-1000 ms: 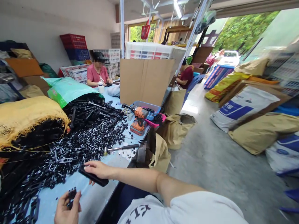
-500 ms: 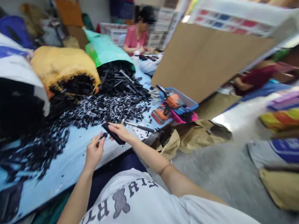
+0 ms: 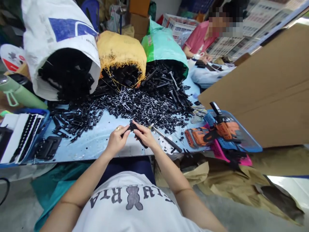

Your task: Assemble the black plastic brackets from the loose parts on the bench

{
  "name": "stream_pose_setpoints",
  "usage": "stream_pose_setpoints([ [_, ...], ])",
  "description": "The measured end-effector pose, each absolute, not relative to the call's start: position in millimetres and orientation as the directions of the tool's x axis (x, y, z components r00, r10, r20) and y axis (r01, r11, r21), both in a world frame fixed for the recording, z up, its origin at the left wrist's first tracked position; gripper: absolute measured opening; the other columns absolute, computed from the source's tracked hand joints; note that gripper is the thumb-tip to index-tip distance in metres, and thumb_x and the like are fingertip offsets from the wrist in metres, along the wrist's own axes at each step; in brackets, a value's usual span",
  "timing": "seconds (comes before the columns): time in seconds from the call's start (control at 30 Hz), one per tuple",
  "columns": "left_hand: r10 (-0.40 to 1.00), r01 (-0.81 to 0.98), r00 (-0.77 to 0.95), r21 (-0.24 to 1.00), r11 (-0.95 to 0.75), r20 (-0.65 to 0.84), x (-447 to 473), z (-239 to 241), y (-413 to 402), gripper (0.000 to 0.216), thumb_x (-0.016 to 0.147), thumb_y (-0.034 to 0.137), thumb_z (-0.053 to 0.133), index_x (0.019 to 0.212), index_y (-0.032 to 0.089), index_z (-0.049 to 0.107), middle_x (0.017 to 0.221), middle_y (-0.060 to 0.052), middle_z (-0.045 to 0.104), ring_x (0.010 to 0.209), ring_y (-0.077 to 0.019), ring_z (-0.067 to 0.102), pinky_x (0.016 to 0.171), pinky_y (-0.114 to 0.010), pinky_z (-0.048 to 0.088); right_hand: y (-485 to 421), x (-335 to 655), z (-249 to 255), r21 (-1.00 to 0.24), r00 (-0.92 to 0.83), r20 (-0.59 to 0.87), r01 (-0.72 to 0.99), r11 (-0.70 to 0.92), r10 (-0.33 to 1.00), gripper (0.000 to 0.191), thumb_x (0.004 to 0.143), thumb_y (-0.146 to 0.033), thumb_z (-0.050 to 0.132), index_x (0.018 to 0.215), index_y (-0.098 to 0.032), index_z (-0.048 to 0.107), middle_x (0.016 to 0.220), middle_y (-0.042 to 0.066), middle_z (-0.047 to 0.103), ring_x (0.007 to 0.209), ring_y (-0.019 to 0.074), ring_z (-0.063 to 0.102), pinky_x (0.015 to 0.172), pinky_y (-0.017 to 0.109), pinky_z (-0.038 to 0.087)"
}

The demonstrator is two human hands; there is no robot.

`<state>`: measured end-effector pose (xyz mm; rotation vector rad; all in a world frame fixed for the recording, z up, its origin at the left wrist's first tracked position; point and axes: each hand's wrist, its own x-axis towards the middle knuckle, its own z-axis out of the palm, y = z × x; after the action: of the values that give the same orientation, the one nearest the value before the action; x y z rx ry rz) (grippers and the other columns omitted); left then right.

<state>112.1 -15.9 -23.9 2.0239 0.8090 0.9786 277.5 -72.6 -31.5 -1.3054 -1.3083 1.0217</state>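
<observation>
My right hand (image 3: 145, 134) is closed round a long black plastic part (image 3: 140, 140) that slants down toward the table's front edge. At the part's upper end, my left hand (image 3: 118, 138) pinches a small dark piece (image 3: 127, 130) against it. A ring shows on a left finger. Just beyond my hands lies a heap of small black pins with pale shanks (image 3: 145, 106). To the right of my right hand, a hammer (image 3: 167, 138) with a dark handle rests on the light-blue tabletop (image 3: 96, 141).
White (image 3: 60, 38), yellow (image 3: 120, 48) and green sacks (image 3: 164, 45) spill black parts at the back. An orange power drill (image 3: 227, 129) lies by a blue tray (image 3: 253, 146) on the right. A green bottle (image 3: 21, 93) stands left. A co-worker (image 3: 200, 42) sits behind, near a cardboard panel (image 3: 265, 90).
My view has swung left and levelled out. The hands have come together, and the small piece in my left hand now meets the long black part.
</observation>
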Motion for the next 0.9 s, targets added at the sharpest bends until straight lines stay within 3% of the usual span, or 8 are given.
stream_pose_setpoints([
  [0.23,0.823,0.147,0.194,0.814,-0.563,0.534,125,-20,-33,0.031,0.090,0.023,0.045,0.115,0.013,0.060,0.088,-0.006,0.057,0.079,-0.0104,0.056,0.071,-0.023,0.047,-78,255,-34,-0.918,0.147,0.302,0.311,0.246,0.942,0.053,0.091,-0.047,0.047,0.138,-0.022,0.042,0.104,0.008,0.053,0.067,0.0095,0.053,0.056,0.022,0.054],
  [0.37,0.777,0.118,0.275,0.782,-0.612,0.566,125,-20,-27,0.029,0.091,0.022,0.044,0.113,0.015,0.062,0.089,-0.006,0.058,0.082,-0.0110,0.056,0.075,-0.025,0.048,-79,237,-46,-0.891,0.200,0.367,0.357,0.281,0.908,0.054,0.092,-0.046,0.047,0.139,-0.021,0.040,0.100,0.008,0.054,0.068,0.0119,0.053,0.060,0.024,0.053],
  [0.47,0.835,0.186,0.244,0.822,-0.539,0.492,125,-41,-23,0.033,0.092,0.026,0.040,0.115,0.013,0.060,0.094,-0.008,0.057,0.082,-0.0124,0.057,0.076,-0.027,0.049,-72,233,-66,-0.898,0.217,0.330,0.372,0.235,0.919,0.054,0.094,-0.047,0.039,0.142,-0.021,0.035,0.113,0.011,0.052,0.078,0.0141,0.056,0.065,0.025,0.053],
  [0.6,0.949,0.475,0.210,0.824,-0.309,0.234,122,-83,-29,0.042,0.088,0.023,0.041,0.127,0.011,0.049,0.107,-0.015,0.054,0.084,-0.0178,0.060,0.075,-0.034,0.052,-43,276,-80,-0.745,-0.008,0.227,0.643,0.179,0.974,0.048,0.095,-0.043,0.041,0.139,-0.023,0.040,0.116,0.007,0.054,0.101,0.0181,0.054,0.090,0.031,0.046],
  [0.67,0.910,0.640,0.365,0.657,-0.399,0.197,117,-97,-30,0.054,0.080,0.013,0.047,0.134,0.015,0.043,0.123,-0.018,0.047,0.111,-0.0268,0.052,0.092,-0.045,0.045,-23,325,-71,-0.605,0.068,0.203,0.793,0.070,0.977,0.045,0.093,-0.038,0.047,0.134,-0.022,0.045,0.121,0.007,0.052,0.110,0.0181,0.049,0.097,0.031,0.041],
  [0.73,0.750,0.627,0.644,0.459,-0.629,0.149,114,-102,-27,0.062,0.074,0.004,0.046,0.133,0.022,0.044,0.136,-0.014,0.040,0.130,-0.0309,0.032,0.105,-0.058,0.026,-3,384,-54,-0.473,0.317,0.204,0.860,-0.190,0.926,0.039,0.094,-0.028,0.046,0.131,-0.020,0.048,0.127,0.008,0.048,0.119,0.0166,0.042,0.102,0.028,0.034],
  [0.8,0.547,0.500,0.835,0.340,-0.796,0.052,114,-99,-21,0.058,0.076,0.002,0.042,0.128,0.028,0.049,0.131,-0.009,0.047,0.131,-0.0285,0.030,0.106,-0.065,0.011,10,443,-34,-0.310,0.650,0.078,0.737,-0.601,0.756,0.036,0.092,-0.016,0.044,0.126,-0.021,0.052,0.127,0.010,0.047,0.122,0.0179,0.039,0.102,0.031,0.033],
  [0.9,0.471,0.462,0.882,0.246,-0.852,-0.026,118,-91,-14,0.048,0.082,0.004,0.036,0.123,0.025,0.053,0.104,-0.007,0.061,0.109,-0.0227,0.050,0.106,-0.065,0.008,13,508,-17,-0.252,0.864,-0.009,0.485,-0.837,0.503,0.038,0.087,-0.008,0.043,0.123,0.003,0.047,0.113,0.028,0.050,0.113,0.0288,0.046,0.094,0.043,0.037],
])
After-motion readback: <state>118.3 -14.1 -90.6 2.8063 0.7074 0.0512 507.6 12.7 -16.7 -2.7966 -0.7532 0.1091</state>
